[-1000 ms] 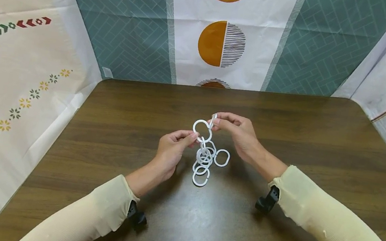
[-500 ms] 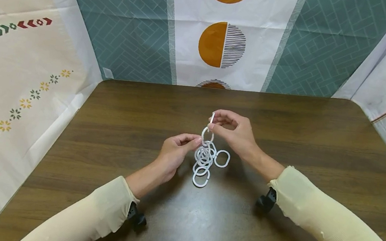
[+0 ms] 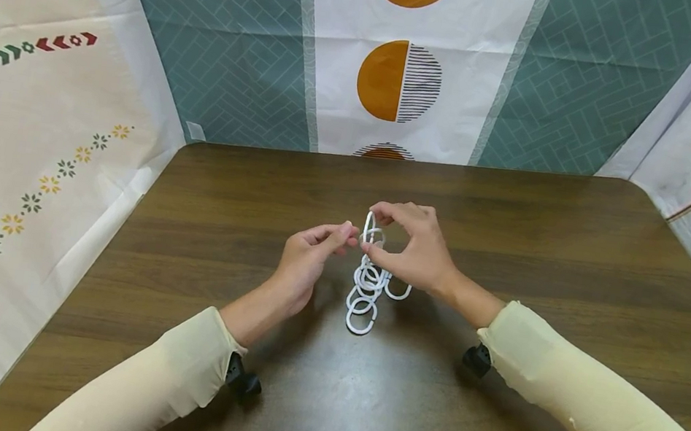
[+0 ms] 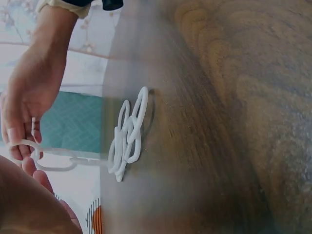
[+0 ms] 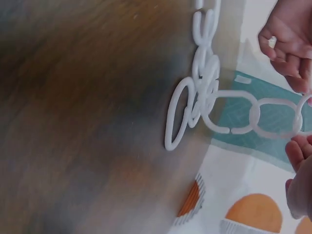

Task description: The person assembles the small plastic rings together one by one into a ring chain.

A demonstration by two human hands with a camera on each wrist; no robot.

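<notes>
My right hand (image 3: 425,252) pinches a white open-gapped chain link (image 3: 366,227) between thumb and fingers above the table. More links hang below it, and the right wrist view shows a hanging link (image 5: 231,92) joined to others in a row. The lower part of the white chain (image 3: 366,285) lies heaped on the table; part of it is behind my right hand. To the left of the held link is my left hand (image 3: 305,258), thumb and fingertips close together. It seems to hold nothing; whether a fingertip touches the chain is hard to tell.
Brown wooden table (image 3: 517,217) under both hands. A patterned cloth (image 3: 248,62) hangs behind its far edge, and a pale cloth (image 3: 17,147) lines the left side. Each wrist carries a small black camera (image 3: 242,381).
The left hand has let go of the link it held and drawn slightly away to the left. The right hand has moved a little left and lower, its thumb and fingers spread wider on a link.
</notes>
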